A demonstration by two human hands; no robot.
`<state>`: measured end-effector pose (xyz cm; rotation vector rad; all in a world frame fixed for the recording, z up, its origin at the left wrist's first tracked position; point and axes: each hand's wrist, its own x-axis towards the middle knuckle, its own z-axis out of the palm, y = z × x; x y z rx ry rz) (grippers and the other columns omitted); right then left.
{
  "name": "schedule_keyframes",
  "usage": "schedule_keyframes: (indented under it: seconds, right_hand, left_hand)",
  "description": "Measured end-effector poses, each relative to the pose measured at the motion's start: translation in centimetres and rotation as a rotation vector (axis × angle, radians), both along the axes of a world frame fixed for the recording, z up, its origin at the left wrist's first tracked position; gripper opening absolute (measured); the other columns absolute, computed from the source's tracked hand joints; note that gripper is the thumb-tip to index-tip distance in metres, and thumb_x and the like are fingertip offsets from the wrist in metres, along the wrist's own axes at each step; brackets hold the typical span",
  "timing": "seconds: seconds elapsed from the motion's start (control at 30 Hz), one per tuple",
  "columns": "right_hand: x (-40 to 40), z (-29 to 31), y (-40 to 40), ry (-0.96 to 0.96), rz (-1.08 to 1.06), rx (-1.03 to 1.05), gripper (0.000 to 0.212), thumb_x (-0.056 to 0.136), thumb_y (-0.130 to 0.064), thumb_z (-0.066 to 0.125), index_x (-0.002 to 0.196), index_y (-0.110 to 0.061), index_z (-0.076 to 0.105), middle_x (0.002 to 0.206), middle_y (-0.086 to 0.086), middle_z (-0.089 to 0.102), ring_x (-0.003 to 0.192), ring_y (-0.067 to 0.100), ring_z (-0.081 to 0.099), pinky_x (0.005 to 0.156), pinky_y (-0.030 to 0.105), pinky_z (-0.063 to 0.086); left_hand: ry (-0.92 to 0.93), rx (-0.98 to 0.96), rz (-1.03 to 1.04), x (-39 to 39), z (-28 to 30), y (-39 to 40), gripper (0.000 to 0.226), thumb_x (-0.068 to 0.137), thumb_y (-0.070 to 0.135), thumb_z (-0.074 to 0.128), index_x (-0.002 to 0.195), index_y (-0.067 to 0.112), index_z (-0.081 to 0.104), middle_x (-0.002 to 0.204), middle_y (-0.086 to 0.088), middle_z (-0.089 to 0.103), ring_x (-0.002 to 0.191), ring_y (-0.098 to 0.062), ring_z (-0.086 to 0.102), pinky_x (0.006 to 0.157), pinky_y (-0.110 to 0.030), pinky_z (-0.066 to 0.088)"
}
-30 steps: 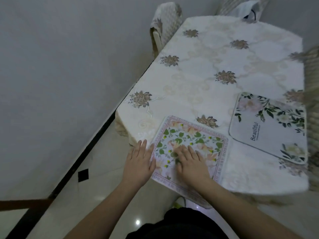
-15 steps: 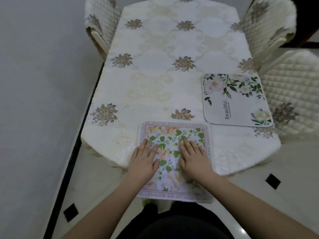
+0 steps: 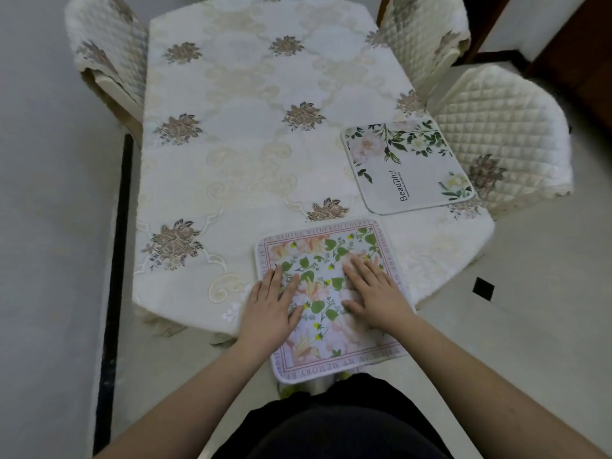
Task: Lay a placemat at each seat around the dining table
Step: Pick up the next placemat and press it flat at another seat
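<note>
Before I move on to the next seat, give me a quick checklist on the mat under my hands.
1. Both hands flat on the pink-bordered placemat: left hand, right hand: ok.
2. Mat fully on the table: not ok, its near part overhangs the edge.
3. Clear of the Beautiful placemat: ok, a gap shows.
4. Mat lying smooth: ok where visible.
5. Other seats covered: not ok, far right chair and left chair have none.

Both hands flat on floral placemat
</note>
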<state>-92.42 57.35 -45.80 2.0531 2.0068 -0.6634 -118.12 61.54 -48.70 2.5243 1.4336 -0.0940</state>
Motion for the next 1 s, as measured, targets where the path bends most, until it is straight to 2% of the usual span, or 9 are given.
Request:
schedule_keyframes:
  seconds: [0.13,0.27,0.37,0.43,0.53,0.6,0.7,0.77,1.0]
  right_hand:
    - [0.8,0.3,-0.6,0.006,-0.058,0.025,0.082,0.094,-0.066,0.040,0.157,-0.033,-0.001,0.164,-0.005,-0.010,0.151,0.017,-0.007,0.120,0.037,0.002]
    - [1.1,0.8,-0.6,-0.004,-0.093,0.024,0.088,0.090,-0.069,0.045,0.156,-0.032,0.000,0.165,-0.001,-0.006,0.152,0.020,-0.007,0.121,0.040,0.004]
    - [1.7,1.0,-0.7,0.006,-0.123,0.024,0.092,0.087,-0.069,0.050,0.157,-0.032,0.003,0.165,0.002,-0.006,0.151,0.023,-0.007,0.120,0.041,0.005]
    - [2.1,1.2,-0.7,-0.010,-0.176,0.034,0.097,0.083,-0.071,0.054,0.157,-0.030,0.006,0.165,0.006,-0.007,0.151,0.026,-0.008,0.120,0.043,0.003]
    - [2.3,1.2,-0.7,-0.017,-0.306,0.029,0.108,0.076,-0.074,0.061,0.156,-0.027,0.006,0.164,0.015,-0.007,0.151,0.033,-0.006,0.120,0.047,0.002]
    - [2.5,1.0,-0.8,0.016,-0.353,0.018,0.111,0.074,-0.075,0.062,0.156,-0.028,0.004,0.163,0.018,-0.005,0.151,0.033,-0.003,0.120,0.047,0.004]
    - [2.6,0.8,-1.2,0.071,-0.393,0.042,0.109,0.074,-0.071,0.066,0.156,-0.030,0.007,0.163,0.017,0.000,0.150,0.033,0.004,0.120,0.046,0.008]
    - [2.5,0.6,-1.4,0.105,-0.416,0.067,0.106,0.074,-0.068,0.068,0.155,-0.031,0.011,0.163,0.017,0.003,0.150,0.033,0.007,0.120,0.045,0.009]
    - [2.3,1.1,-0.7,0.161,-0.445,0.081,0.092,0.072,-0.057,0.077,0.147,-0.033,0.028,0.157,0.021,0.011,0.146,0.037,0.009,0.121,0.048,0.007]
  left_hand:
    - [-0.025,-0.042,0.015,-0.1,-0.1,0.1,0.066,0.097,0.060,0.024,0.153,0.027,0.036,0.159,-0.014,0.032,0.146,-0.033,0.032,0.113,-0.050,0.032]
    - [-0.064,-0.105,0.051,-0.2,0.1,-0.2,0.073,0.092,0.064,0.012,0.157,0.030,0.022,0.166,-0.009,0.011,0.153,-0.028,0.007,0.118,-0.047,0.024]
    - [-0.073,-0.132,0.088,0.0,0.4,-0.4,0.078,0.088,0.068,0.006,0.157,0.034,0.015,0.167,-0.009,0.001,0.154,-0.027,-0.001,0.119,-0.046,0.021]
    - [-0.049,-0.147,0.120,0.2,0.8,-0.4,0.076,0.089,0.070,0.010,0.157,0.037,0.012,0.166,-0.012,-0.005,0.153,-0.028,-0.005,0.120,-0.046,0.018]
    - [-0.001,-0.174,0.157,0.6,1.5,-0.4,0.066,0.098,0.063,0.032,0.156,0.040,0.012,0.164,-0.017,-0.014,0.152,-0.032,-0.013,0.122,-0.043,0.006]
    - [0.016,-0.207,0.214,1.1,1.9,-0.5,0.067,0.098,0.060,0.038,0.157,0.040,0.012,0.162,-0.022,-0.016,0.151,-0.037,-0.012,0.122,-0.045,0.005]
    - [0.045,-0.241,0.346,1.8,2.3,-1.2,0.072,0.097,0.062,0.039,0.157,0.038,0.008,0.160,-0.029,-0.009,0.150,-0.043,0.005,0.119,-0.051,0.017]
    - [0.054,-0.236,0.385,2.1,2.5,-2.0,0.070,0.099,0.060,0.036,0.158,0.036,0.006,0.160,-0.031,-0.003,0.149,-0.043,0.012,0.117,-0.052,0.020]
    - [0.003,-0.258,0.469,3.3,3.3,-3.1,0.070,0.101,0.049,0.042,0.158,0.029,0.007,0.161,-0.027,0.000,0.150,-0.040,0.010,0.117,-0.052,0.017]
